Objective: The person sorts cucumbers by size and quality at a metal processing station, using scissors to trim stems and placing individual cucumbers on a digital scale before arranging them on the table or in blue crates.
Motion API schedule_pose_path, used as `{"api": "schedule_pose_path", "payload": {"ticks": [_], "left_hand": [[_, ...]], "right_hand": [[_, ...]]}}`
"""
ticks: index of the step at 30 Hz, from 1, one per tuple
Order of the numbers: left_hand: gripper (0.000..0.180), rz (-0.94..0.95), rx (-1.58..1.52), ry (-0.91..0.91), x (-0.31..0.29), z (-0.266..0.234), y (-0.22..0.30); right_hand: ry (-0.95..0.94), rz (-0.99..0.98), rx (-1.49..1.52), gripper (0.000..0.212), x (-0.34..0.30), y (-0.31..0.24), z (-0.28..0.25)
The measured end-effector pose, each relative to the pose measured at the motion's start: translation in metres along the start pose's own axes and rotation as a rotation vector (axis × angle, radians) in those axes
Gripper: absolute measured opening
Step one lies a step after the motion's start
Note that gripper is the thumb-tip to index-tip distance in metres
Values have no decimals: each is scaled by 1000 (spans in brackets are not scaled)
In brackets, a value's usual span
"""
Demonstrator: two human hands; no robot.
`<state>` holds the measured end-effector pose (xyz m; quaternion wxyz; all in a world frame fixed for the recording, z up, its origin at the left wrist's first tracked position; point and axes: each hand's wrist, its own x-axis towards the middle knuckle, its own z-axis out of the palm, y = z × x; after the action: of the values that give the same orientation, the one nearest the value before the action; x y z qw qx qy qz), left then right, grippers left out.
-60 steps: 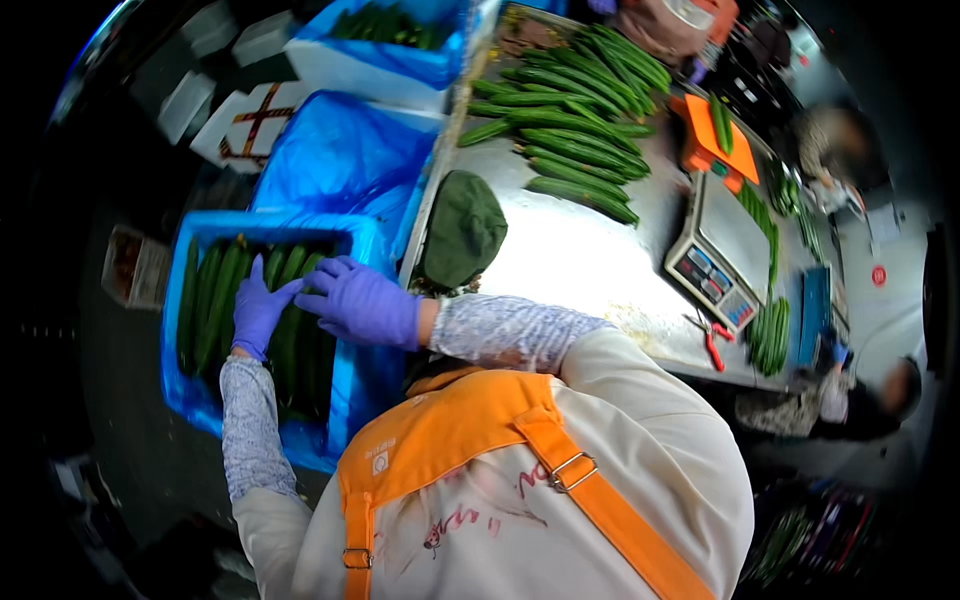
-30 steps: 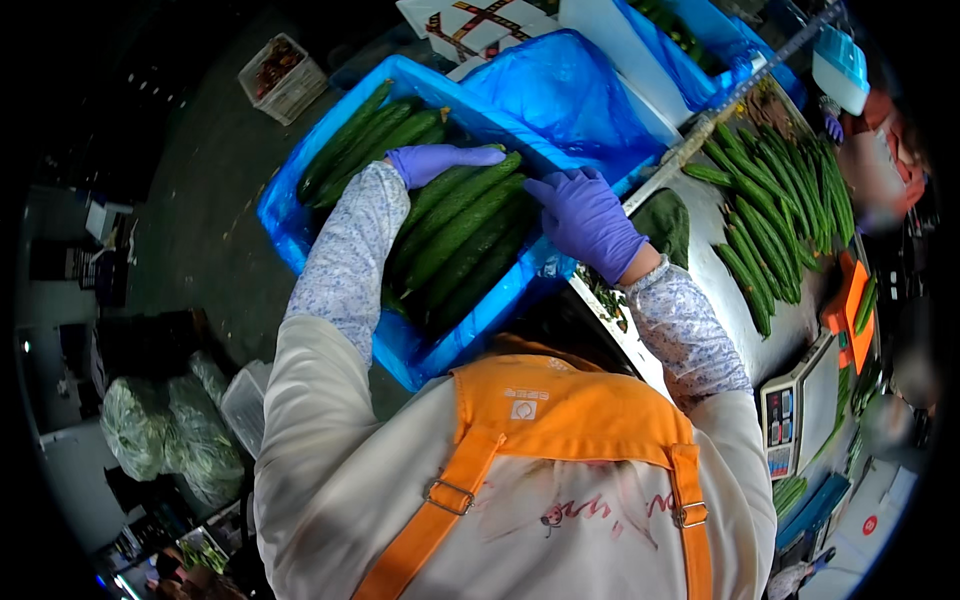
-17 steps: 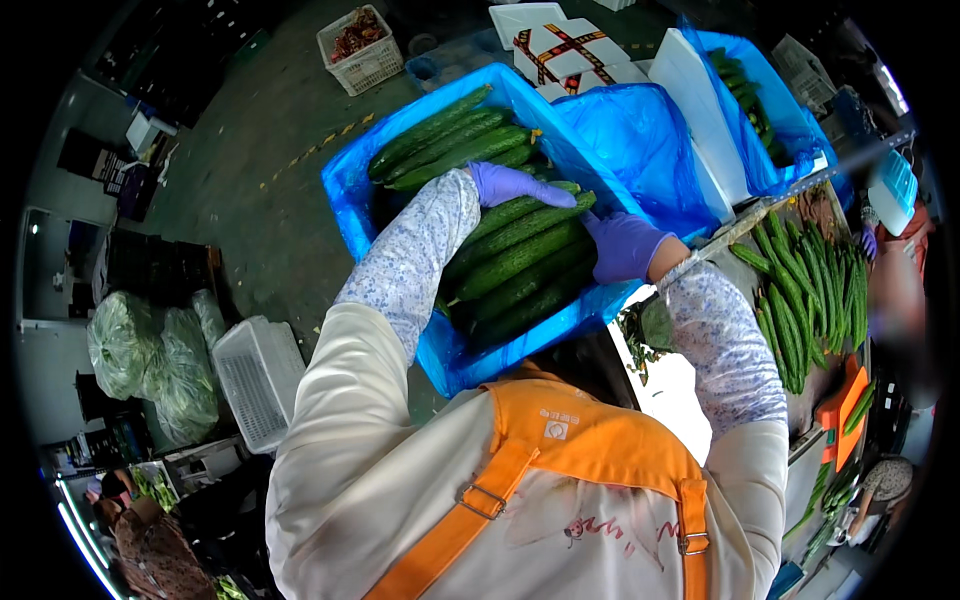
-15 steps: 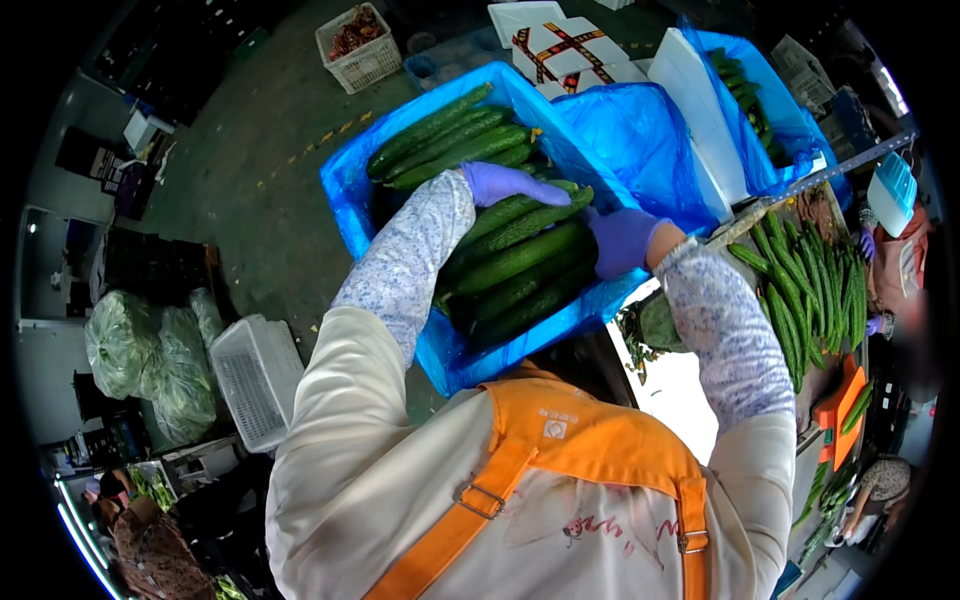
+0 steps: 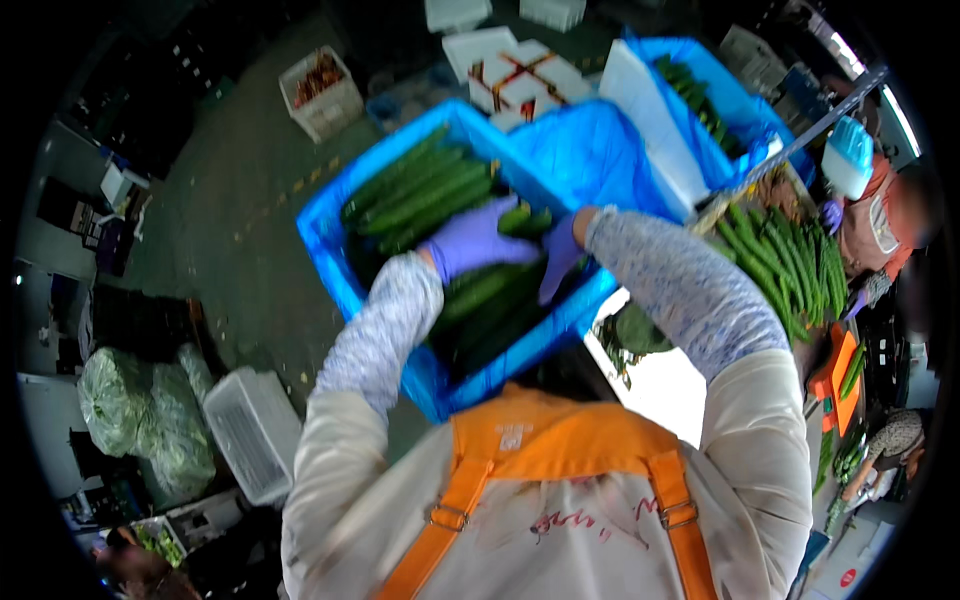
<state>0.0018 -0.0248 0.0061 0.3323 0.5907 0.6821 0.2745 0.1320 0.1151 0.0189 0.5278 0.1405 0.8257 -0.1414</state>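
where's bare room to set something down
Floor between the blue-lined box and white basket, lower left, looks mostly bare. So does the bright table patch between the dark green item and right sleeve, though glare hides detail. Crowded: the box, with cucumbers, left hand and right hand; the table's far end, under piled cucumbers.

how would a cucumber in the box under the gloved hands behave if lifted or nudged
The cucumbers look straight, so one would probably stay stiff. Its rounded sides suggest it might roll if laid alone, but in the box close neighbours should probably stop it.
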Motion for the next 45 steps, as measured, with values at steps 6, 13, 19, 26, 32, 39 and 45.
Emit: {"api": "schedule_pose_path", "payload": {"ticks": [6, 13, 19, 26, 32, 39, 45], "left_hand": [[107, -187, 231, -159, -8, -19, 29], [79, -124, 78, -221, 5, -8, -16], [91, -184, -34, -193, 9, -5, -38], [123, -278, -158, -297, 6, -11, -26], [116, -241, -96, -313, 14, -12, -40], [106, -158, -53, -383, 9, -17, -29], [116, 129, -89, -319, -33, -11, 14]], "right_hand": [[126, -141, 11, 120, -33, -21, -12], [-1, -12, 33, 129, -22, -16, -7], [88, -120, 290, 114, -37, -16, -7], [83, -216, 420, 112, -22, -5, 11], [-111, -180, 670, 114, -40, 0, -7], [-49, -38, 730, 101, -32, -4, 1], [-219, -193, 1150, 85, -32, 20, 11]]}}
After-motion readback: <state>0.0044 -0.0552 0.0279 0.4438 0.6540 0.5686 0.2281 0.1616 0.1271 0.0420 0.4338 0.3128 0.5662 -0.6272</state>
